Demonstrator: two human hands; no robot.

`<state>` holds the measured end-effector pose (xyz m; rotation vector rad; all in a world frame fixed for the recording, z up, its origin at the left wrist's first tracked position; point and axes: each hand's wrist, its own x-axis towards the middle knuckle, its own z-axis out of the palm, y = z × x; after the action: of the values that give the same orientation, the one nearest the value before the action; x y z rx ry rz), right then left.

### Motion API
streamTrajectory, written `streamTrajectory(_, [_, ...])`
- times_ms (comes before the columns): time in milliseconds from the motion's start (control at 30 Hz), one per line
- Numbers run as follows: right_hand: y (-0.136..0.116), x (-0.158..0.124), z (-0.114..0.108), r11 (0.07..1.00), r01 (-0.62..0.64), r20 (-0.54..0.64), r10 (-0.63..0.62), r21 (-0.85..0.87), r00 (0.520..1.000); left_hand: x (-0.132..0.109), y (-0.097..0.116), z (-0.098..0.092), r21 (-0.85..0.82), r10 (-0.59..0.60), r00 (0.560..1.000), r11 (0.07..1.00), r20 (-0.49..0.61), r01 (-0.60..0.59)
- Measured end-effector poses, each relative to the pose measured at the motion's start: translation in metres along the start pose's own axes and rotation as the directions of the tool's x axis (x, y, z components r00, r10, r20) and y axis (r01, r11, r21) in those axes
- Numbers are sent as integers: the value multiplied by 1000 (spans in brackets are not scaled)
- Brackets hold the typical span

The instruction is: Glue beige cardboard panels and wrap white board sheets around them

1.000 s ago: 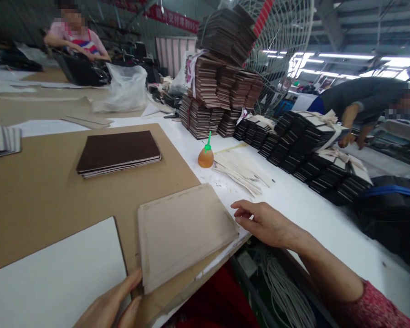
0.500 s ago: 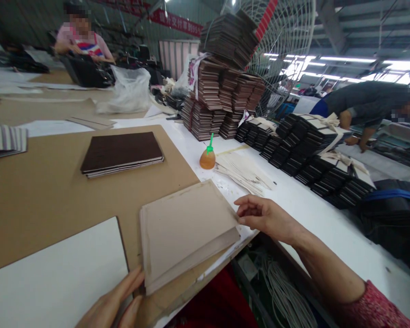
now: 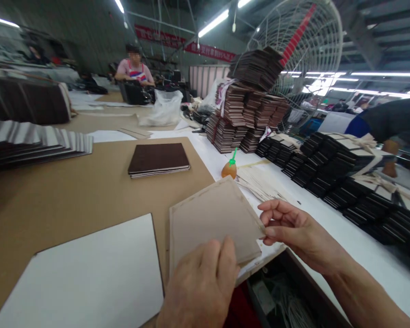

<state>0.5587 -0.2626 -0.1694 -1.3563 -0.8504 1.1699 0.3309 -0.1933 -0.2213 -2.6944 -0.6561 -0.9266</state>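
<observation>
A small stack of beige boards [image 3: 212, 214] lies near the table's front edge, with darker stained strips along the top board's rim. At its right corner my right hand [image 3: 287, 223] pinches the top board's edge between thumb and fingers. Across the near part of the stack is my left hand [image 3: 201, 278], its fingers curled together and bent onto the board; its thumb is hidden, so what it grips does not show. To the left lies a large white board [image 3: 95, 273] with a dark edge.
Behind are a dark brown stack of covers [image 3: 159, 159] and a squeeze bottle [image 3: 229, 169] with a green nozzle. Beige strips [image 3: 263, 182] lie beside it. Tall brown bundles [image 3: 242, 114] and black bundles [image 3: 345, 168] line the right. A person [image 3: 135, 73] sits across the table.
My left hand has moved from the stack's left edge rightward over its near part. The right hand stays at the right corner. The view has swung left, showing striped-edge pieces at the left.
</observation>
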Motion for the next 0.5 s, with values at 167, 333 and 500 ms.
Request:
streamTrajectory(167, [-15,-7,20,988,111,46,-107,-106,993,20,5,-14,101,-56,998,993,4,55])
streamTrajectory(333, [-28,2,44,938,303,4,-307,-166,952,16,-25,-35,194,-112,992,974,-59,121])
streamTrajectory(500, [-27,31,70,930,317,112,-300,-185,947,-8,-78,-79,120,-457,827,848,-327,516])
